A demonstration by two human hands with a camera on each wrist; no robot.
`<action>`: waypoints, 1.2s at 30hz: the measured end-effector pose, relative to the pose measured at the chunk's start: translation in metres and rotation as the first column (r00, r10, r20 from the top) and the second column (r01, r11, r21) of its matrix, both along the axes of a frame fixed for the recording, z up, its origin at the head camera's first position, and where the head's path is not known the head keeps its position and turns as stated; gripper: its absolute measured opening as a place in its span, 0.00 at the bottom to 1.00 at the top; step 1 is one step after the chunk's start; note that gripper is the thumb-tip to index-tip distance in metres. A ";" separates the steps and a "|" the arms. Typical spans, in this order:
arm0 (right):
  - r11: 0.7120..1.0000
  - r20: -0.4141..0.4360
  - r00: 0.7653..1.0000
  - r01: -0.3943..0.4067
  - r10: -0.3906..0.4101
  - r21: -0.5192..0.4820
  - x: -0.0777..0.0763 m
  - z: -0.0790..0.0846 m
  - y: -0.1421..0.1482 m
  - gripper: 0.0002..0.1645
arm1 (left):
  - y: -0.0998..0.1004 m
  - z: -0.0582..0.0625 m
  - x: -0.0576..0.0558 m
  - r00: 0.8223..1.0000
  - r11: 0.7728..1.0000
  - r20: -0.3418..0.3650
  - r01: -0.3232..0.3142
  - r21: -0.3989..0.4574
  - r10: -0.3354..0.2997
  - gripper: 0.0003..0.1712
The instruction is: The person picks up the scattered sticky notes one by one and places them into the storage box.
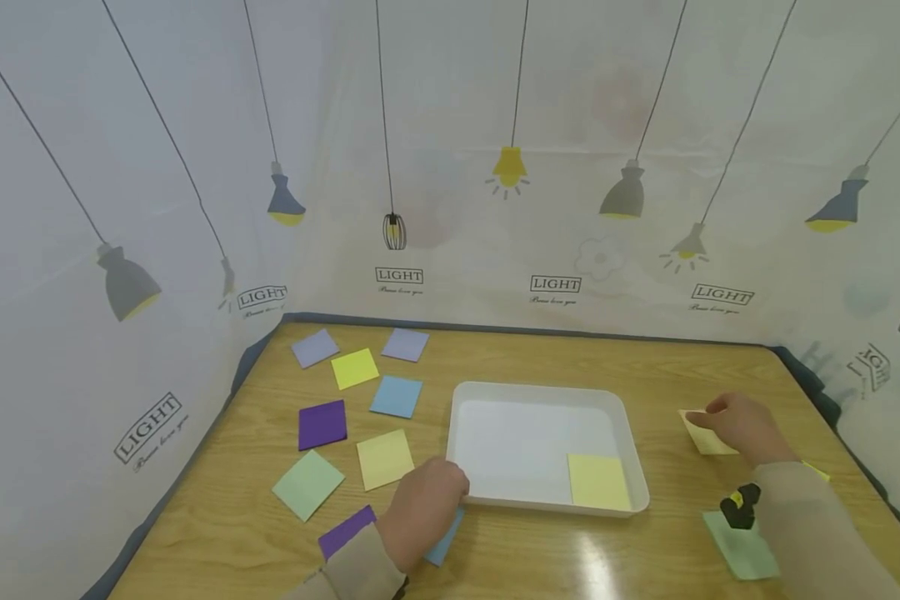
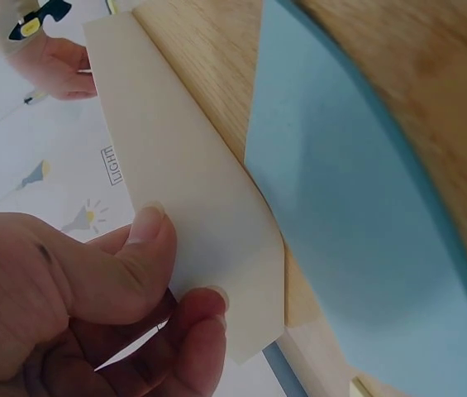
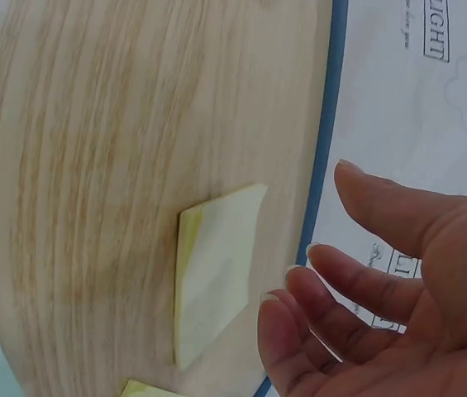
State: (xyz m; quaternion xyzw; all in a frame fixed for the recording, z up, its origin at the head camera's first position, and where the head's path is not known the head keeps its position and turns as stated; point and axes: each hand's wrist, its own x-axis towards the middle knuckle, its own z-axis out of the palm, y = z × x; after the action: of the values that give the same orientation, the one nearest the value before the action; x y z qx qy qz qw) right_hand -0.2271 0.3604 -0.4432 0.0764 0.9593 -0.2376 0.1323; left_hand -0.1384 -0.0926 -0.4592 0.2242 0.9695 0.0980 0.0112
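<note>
My left hand is at the front left corner of a white plastic tray. In the left wrist view its thumb and fingers pinch the tray's edge, and a blue sticky note pad lies close beside the wall. A pale yellow sticky note sits in the tray's front right corner. Over on the right, my right hand hovers at another pale yellow sticky note pad. Its fingers are loosely curved and apart from that pad in the right wrist view.
Several sticky notes in purple, lilac, yellow, blue and green lie left of the tray. Near the right sleeve are a green note and a yellow corner. Printed curtains surround the wooden table.
</note>
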 end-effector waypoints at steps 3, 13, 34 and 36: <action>1.000 0.019 1.000 0.018 -0.017 -0.018 0.000 -0.003 0.007 0.46 | 0.000 -0.001 0.000 1.000 1.000 0.003 0.001 0.000 -0.001 0.09; 0.999 0.028 0.999 0.044 -0.044 0.021 -0.001 -0.013 0.018 0.42 | -0.001 -0.003 0.000 1.000 1.000 -0.009 0.002 -0.003 -0.002 0.09; 0.990 0.062 0.989 0.133 -0.135 0.042 -0.008 -0.032 0.024 0.53 | -0.001 0.003 0.002 0.999 0.999 -0.043 0.021 -0.027 -0.022 0.08; 0.990 0.058 0.989 0.135 -0.138 0.046 -0.008 -0.033 0.025 0.53 | -0.001 0.003 0.002 0.999 0.999 -0.039 0.020 -0.027 -0.021 0.08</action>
State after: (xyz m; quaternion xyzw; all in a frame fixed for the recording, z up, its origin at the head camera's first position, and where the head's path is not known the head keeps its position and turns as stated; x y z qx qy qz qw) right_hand -0.2347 0.3853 -0.4762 0.1519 0.9521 -0.2234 0.1433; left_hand -0.1366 -0.0936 -0.4567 0.2358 0.9685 0.0806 -0.0036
